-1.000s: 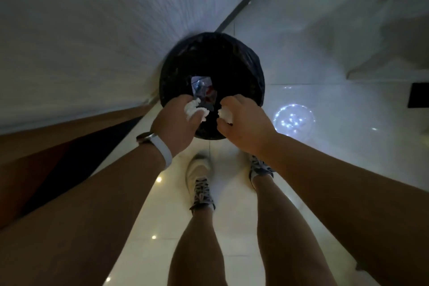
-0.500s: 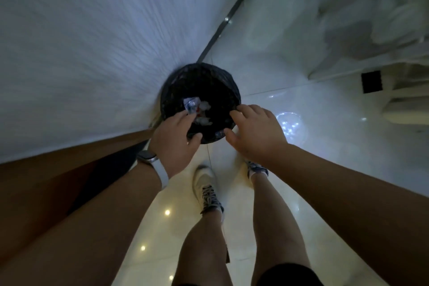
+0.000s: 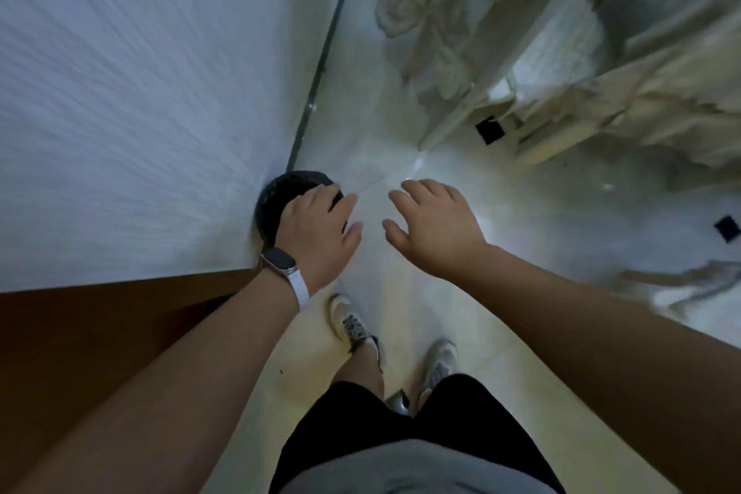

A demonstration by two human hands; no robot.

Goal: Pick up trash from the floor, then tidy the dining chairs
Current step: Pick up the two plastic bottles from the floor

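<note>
Two hands, both empty. Left hand (image 3: 316, 229), fingers loosely spread, is covering most of the black-lined bin (image 3: 276, 194), so its contents are staying out of sight. Right hand (image 3: 437, 225), fingers wide and relaxed, is hovering just beside the left over the glossy floor (image 3: 521, 253). Bin is standing against the white wall (image 3: 140, 92). Pale carved furniture (image 3: 661, 100), upper right, is showing blurred and cut off by the frame; type unclear.
</note>
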